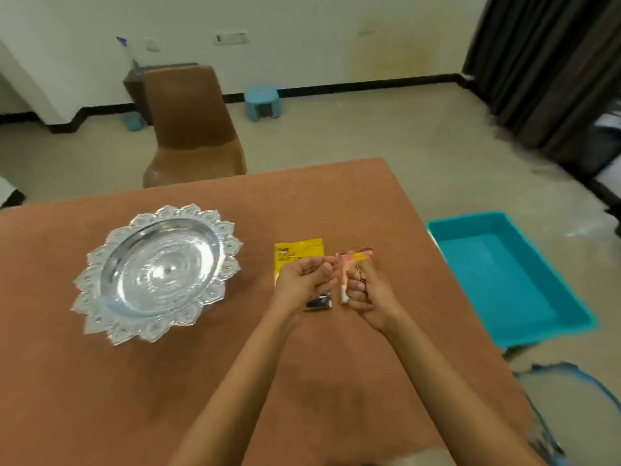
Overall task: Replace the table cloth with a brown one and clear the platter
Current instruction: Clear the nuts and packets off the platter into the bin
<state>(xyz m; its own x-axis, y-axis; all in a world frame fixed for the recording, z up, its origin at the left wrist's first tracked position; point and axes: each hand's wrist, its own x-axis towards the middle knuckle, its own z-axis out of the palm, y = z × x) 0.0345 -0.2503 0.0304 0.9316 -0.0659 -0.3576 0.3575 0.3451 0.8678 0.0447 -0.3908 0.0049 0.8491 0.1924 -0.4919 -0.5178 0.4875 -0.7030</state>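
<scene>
Worktop cloth [134, 381] brown. Right grip [364, 290] holds orange packet [351, 260]; left grip [302, 280] curled over yellow packet [297, 252], hold: cannot tell.

Two arms show, both bare from the lower edge of the picture up to the wrists. The left forearm [242, 381] and the right forearm [437, 371] are slender and smooth, narrowing toward the wrists. The left hand [302, 284] and the right hand [364, 294] are bare too, with slim fingers; the nails are too blurred to make out. At the bottom edge, between the arms, sits a pale blurred patch [416, 457]; whether it is clothing cannot be told.
</scene>
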